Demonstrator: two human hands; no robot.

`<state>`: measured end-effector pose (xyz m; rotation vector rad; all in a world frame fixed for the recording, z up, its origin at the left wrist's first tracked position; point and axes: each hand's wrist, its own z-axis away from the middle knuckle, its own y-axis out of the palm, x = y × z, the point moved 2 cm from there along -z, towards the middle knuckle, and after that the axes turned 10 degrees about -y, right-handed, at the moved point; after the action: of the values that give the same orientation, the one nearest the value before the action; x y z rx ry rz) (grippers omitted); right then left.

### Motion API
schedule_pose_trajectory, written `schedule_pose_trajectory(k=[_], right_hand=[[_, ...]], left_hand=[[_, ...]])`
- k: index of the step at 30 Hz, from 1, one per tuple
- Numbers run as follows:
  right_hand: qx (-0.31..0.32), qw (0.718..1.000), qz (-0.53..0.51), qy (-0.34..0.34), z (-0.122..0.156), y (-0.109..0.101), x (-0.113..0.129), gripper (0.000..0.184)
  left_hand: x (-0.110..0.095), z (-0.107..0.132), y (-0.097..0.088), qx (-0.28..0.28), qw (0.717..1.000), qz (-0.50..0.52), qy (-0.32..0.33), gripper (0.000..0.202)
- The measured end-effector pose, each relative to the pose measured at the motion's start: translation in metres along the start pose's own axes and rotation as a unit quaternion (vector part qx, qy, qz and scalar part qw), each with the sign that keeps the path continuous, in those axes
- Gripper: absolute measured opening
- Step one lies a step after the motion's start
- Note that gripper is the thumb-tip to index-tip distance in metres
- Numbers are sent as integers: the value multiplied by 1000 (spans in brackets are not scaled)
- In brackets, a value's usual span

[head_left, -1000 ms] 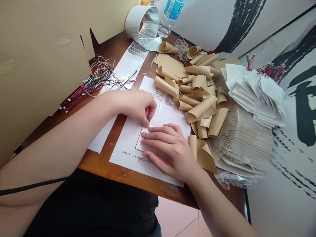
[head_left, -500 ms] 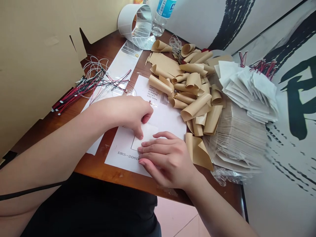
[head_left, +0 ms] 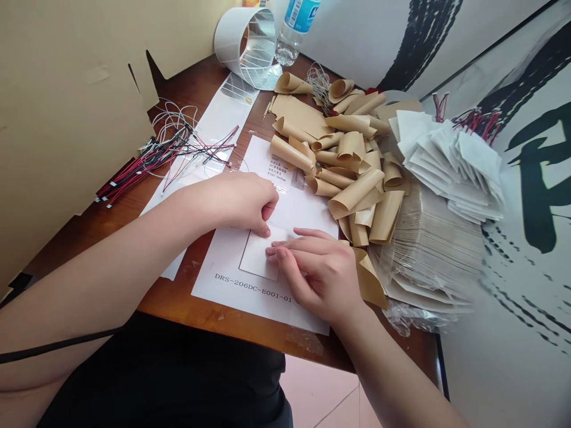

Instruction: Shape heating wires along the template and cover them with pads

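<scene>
head view: the white square pad [head_left: 257,257] lies flat on a printed sheet [head_left: 236,288] near the front edge of the worktop [head_left: 178,300], just above the line of lettering. the right hand [head_left: 319,270] is open, fingers straight and close together, palm down over the pad's right side; it grips nothing and seems to press the pad so it sits flat. the left hand [head_left: 243,199] is loosely curled, thumb tip at the pad's upper edge; whether it pinches anything cannot be told. the pad is plain, thin and matt, with a faint outline. curled brown paper strips [head_left: 352,157] are heaped toward the back right, clear of the sheet, beside fanned white pads [head_left: 450,157]. red and black wires [head_left: 147,157] lie along the left edge
</scene>
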<state>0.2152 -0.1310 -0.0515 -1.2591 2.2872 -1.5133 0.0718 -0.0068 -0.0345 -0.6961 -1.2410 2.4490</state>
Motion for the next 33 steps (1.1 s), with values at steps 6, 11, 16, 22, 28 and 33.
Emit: schedule_pose_trajectory(k=[6,11,16,22,28,33], right_hand=[[-16,999,17,34,3,1,-2,38],[-17,998,34,59,3,1,-3,35],[-1,997,54,56,1,0,-4,41],[-3,995,49,91,3,1,-6,43],[10,997,26,78,1,2,-4,47],[45,997,13,55,1,3,-7,44]], left_hand=[[-5,2,-2,-28,999,-14,-31,34],[-3,0,0,-22,1000,-10,-15,38],[-6,5,1,7,999,-38,-6,47],[-17,14,-1,11,998,-63,-18,48],[-20,13,2,0,998,-59,-27,46],[-11,8,1,13,999,-31,-11,38]])
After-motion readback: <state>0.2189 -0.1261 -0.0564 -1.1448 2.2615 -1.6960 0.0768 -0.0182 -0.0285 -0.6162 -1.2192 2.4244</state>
